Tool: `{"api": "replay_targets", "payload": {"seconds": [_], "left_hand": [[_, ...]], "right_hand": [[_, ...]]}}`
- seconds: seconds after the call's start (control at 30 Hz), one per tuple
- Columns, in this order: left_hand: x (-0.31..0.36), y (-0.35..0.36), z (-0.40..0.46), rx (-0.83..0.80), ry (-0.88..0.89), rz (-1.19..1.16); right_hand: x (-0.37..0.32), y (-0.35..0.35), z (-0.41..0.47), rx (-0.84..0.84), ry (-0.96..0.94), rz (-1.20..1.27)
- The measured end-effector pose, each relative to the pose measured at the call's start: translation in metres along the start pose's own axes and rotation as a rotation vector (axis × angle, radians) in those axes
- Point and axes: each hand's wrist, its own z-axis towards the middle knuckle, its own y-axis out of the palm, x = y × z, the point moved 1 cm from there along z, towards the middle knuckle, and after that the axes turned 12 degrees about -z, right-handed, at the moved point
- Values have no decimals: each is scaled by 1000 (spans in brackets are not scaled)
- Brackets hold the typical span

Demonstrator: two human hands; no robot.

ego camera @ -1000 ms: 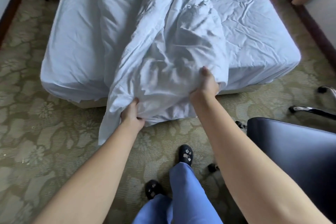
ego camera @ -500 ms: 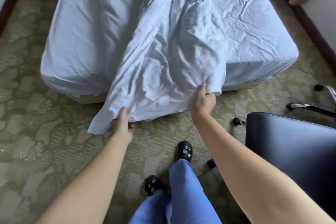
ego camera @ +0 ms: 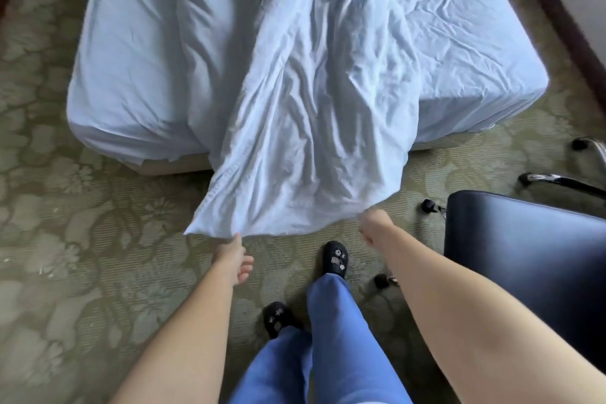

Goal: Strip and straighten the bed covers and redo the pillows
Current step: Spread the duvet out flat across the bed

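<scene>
The top sheet (ego camera: pixel 314 128) hangs off the bed's (ego camera: pixel 131 82) near end; both hands, left (ego camera: pixel 233 257) and right (ego camera: pixel 373 223), pinch its hem in curled fingers to strip it.

Rumpled sheet (ego camera: pixel 314 115) off bed (ego camera: pixel 131 75), both hands at its hem

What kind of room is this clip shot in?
Probably a hotel bedroom: a low bed under a wrinkled pale-blue sheet, green floral-patterned carpet, and a dark padded office chair beside it.
</scene>
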Motion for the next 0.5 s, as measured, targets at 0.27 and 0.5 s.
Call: {"api": "replay_targets", "payload": {"seconds": [0.27,0.5], "left_hand": [[45,19,-10,-69,164,190],[82,15,-44,-123,294,284]], "right_hand": [[-8,26,4,-67,-154,-375],[-46,17,-26,-76,-269,-375]]}}
